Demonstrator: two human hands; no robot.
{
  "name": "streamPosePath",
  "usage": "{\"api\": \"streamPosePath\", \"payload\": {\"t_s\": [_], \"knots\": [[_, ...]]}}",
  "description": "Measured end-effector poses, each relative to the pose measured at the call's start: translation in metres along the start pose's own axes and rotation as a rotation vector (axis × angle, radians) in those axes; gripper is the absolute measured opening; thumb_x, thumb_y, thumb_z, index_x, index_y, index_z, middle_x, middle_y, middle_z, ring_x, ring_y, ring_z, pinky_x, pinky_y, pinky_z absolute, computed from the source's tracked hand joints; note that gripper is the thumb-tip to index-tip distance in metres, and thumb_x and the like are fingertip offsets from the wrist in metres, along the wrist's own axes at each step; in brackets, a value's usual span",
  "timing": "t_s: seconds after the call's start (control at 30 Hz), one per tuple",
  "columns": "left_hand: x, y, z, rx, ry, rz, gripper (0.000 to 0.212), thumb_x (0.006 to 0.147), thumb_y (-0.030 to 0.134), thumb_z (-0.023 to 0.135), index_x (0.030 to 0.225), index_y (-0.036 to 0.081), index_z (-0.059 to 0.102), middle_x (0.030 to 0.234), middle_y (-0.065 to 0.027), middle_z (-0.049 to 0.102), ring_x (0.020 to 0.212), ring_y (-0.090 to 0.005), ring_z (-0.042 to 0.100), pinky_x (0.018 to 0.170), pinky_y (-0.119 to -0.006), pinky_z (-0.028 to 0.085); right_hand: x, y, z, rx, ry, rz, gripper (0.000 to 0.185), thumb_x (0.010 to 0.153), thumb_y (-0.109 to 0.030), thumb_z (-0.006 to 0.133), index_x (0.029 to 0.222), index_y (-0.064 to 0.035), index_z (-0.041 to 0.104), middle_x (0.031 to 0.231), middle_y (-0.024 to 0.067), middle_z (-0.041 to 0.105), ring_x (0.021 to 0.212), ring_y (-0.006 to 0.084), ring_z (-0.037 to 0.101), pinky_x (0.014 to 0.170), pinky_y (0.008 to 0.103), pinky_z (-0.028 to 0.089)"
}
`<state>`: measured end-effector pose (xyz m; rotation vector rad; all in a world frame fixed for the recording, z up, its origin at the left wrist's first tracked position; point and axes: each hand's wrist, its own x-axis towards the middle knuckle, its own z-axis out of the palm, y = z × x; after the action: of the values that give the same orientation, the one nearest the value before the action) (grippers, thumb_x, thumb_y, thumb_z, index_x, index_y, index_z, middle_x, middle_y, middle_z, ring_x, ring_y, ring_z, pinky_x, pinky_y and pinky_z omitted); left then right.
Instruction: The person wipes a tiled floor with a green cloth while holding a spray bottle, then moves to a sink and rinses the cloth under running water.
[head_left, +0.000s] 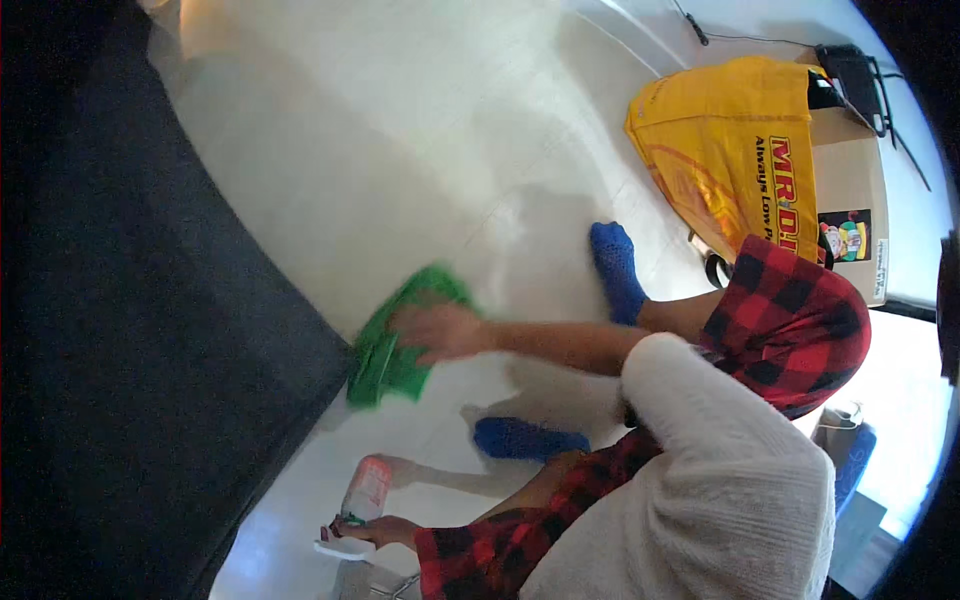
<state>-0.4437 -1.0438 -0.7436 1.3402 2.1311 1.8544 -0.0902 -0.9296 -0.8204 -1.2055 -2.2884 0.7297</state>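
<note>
My right hand (442, 330) is laid over a green cloth (386, 367), its fingers blurred. The cloth meets the pale floor (420, 172) beside the corner of a large dark grey surface (172, 300). Lower in the head view, my left hand (382, 529) grips a spray bottle round its neck. That bottle (370, 484) is see-through with a red part towards its base, and its white spray head (345, 550) shows just past my fingers. My plaid-covered knee hides most of the left arm.
My feet in blue socks (619, 274) stand apart on the floor. Behind on the right is a yellow bag (720, 142) bearing writing, before a pale box or cabinet (855, 165) with a picture sticker. Black folded gear (851, 82) and a thin cable (750, 37) lie near the wall.
</note>
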Motion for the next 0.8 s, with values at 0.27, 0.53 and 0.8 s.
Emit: {"api": "streamPosePath", "payload": {"t_s": [0.27,0.53,0.8], "knots": [[-0.014,-0.015,0.011,0.003,0.067,0.056,0.031,0.079,0.016,0.060,0.106,0.003,0.054,0.103,-0.0094,0.055,0.092,-0.0162,0.051,0.080,-0.031,0.042,-0.132,0.203,-0.205,-0.721,0.602,1.054,0.053,0.087,-0.043,0.046,0.133,-0.0186,0.040,0.142,0.0102,0.031,0.130,0.0312,0.027,0.104,0.0594,0.013],[-0.006,0.005,0.023,0.157,0.192,0.006,0.035,0.078,0.016,0.060,0.110,0.003,0.052,0.105,-0.0093,0.054,0.091,-0.0166,0.051,0.080,-0.031,0.042,0.037,0.062,-0.070,-0.300,0.042,0.127,0.049,0.093,-0.044,0.035,0.138,-0.0251,0.030,0.148,0.0024,0.015,0.136,0.0277,0.011,0.109,0.0532,0.007],[-0.035,0.053,0.029,0.373,0.288,-0.173,0.042,0.077,0.016,0.062,0.115,0.004,0.049,0.106,-0.0091,0.053,0.090,-0.0171,0.051,0.080,-0.031,0.042,0.104,0.249,-0.193,-0.121,-0.243,-0.218,0.045,0.089,-0.037,0.048,0.130,-0.0211,0.043,0.146,0.0022,0.023,0.136,0.0280,0.015,0.109,0.0556,0.004]]}}
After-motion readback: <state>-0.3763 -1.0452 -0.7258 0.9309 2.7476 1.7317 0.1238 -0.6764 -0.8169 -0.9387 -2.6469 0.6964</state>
